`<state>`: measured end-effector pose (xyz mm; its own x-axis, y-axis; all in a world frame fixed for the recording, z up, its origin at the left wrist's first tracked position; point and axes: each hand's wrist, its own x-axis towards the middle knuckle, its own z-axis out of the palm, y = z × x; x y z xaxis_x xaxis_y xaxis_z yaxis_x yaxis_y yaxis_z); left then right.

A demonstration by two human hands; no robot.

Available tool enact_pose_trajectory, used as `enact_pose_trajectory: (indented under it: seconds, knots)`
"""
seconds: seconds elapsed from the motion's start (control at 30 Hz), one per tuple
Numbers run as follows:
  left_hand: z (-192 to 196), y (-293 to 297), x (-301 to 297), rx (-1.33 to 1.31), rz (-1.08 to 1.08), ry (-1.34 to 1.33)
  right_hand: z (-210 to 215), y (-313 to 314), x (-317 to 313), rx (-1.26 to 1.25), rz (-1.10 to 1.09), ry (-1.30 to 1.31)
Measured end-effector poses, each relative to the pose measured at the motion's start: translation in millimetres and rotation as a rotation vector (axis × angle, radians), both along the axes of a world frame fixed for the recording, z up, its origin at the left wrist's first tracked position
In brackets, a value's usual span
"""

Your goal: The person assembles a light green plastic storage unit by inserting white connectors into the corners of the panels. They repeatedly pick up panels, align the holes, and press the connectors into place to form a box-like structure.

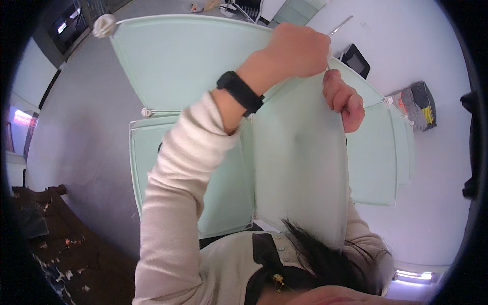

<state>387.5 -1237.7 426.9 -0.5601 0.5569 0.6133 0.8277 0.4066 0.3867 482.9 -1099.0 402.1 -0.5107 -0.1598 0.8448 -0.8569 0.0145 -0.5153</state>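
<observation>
Pale green translucent panels with thin white rims are joined into an open boxy frame in front of me. My left hand, with a black watch on the wrist, is closed at the top corner where panels meet; its fingertips and whatever they grip are hidden. Just below it, my right hand wraps its fingers round the edge of an upright panel that stands close to my chest. White round connectors sit at other corners, one at the far left and another at the right.
A dark brown piece of furniture with a worn surface stands at the lower left. Grey floor stretches along the left. Beyond the panels are a black-framed object and grey gloves with yellow and orange patches.
</observation>
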Motion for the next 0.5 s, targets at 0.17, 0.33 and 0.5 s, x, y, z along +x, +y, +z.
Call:
enact_pose_trajectory:
  seconds: [0.17,0.33,0.5]
  knots:
    - [6.4,13.7,-6.7,0.000,0.018,-0.020,2.5,0.1,0.7,0.022,-0.066,-0.010]
    - [8.1,19.1,-0.2,-0.016,0.098,-0.072,6.8,-2.7,4.4,0.041,-0.137,-0.082]
    - [5.9,22.0,4.8,0.063,0.112,-0.076,8.4,-0.8,7.5,0.053,-0.145,-0.129]
